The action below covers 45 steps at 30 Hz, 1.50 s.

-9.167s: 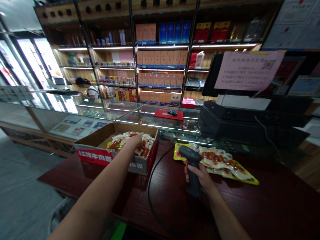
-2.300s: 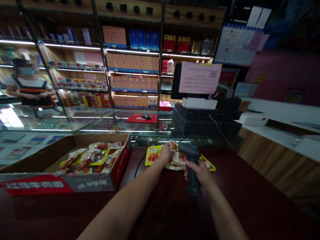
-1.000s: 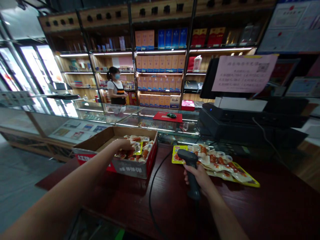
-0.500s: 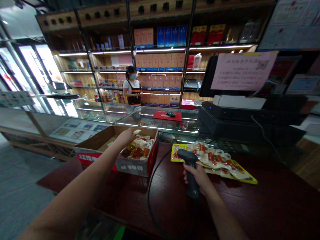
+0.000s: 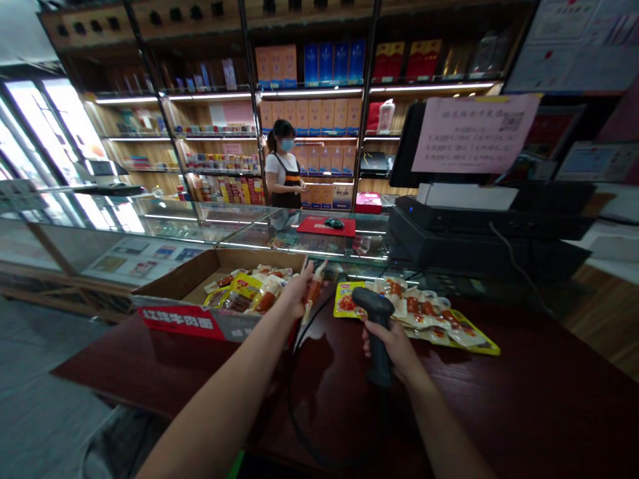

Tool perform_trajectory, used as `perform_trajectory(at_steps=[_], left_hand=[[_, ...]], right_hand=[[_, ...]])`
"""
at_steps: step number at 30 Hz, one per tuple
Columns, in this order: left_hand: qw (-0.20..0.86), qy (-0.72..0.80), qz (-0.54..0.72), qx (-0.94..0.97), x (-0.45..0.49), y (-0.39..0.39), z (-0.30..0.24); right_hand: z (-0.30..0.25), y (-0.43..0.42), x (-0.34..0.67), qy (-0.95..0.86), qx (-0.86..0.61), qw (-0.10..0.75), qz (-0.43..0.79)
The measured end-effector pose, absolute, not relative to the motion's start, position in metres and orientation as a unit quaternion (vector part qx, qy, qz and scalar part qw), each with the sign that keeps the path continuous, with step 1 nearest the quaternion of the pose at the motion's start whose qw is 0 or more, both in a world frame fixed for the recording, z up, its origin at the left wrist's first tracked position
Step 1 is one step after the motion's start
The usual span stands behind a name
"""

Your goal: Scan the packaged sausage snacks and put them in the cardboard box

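The left hand [image 5: 298,293] pinched a sausage packet [image 5: 315,287] at the centre of the frame, just over the right end of a box [image 5: 174,319]. The packet stood nearly upright, its long axis leaning to the upper right, pale end on top. It was slim and red under clear wrap. Just right of it, the right hand [image 5: 394,342] was clenched around the grip of a dark grey scanner [image 5: 373,305], whose head pointed left toward the packet. Its cable [image 5: 294,406] looped down the frame. Other packets [image 5: 244,293] filled the box, and a pile [image 5: 429,318] lay behind the scanner. All sat on a dark red, glossy wooden surface [image 5: 524,399]. Beyond ran a glass counter [image 5: 190,223], a black till [image 5: 474,233] with a pink notice [image 5: 474,133] at the upper right, and lit shelves [image 5: 319,113] where a person [image 5: 283,169] stood.
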<state>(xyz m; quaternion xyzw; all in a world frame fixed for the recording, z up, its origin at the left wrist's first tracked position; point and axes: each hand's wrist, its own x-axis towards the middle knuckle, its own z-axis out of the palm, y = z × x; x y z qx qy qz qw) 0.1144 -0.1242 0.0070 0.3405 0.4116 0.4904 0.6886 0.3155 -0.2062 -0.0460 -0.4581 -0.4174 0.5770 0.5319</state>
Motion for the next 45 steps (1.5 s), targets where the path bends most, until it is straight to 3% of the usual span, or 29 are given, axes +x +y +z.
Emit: perform_trajectory(at_steps=[4,9,12,25,31,45], left_hand=[[0.743,0.408,0.447,0.286,0.136,-0.127,-0.029],[0.54,0.437,0.611,0.38,0.147,-0.124,-0.066],[0.444,0.452,0.638,0.439,0.143,-0.117,-0.078],[0.369,0.492,0.6,0.512,0.136,-0.105,-0.093],[0.275,0.567,0.551,0.547,0.133,-0.112,-0.084],[0.447,0.478,0.626,0.424,0.142,-0.112,-0.086]], right_hand=[[-0.049,-0.205,0.316,-0.413,-0.453,0.541,0.576],[-0.048,-0.205,0.318,-0.418,-0.454,0.542,0.571],[-0.044,-0.208,0.317,-0.422,-0.46,0.533,0.572],[-0.047,-0.208,0.316,-0.444,-0.457,0.511,0.577],[-0.049,-0.208,0.316,-0.451,-0.451,0.507,0.58],[-0.043,-0.21,0.318,-0.425,-0.455,0.53,0.576]])
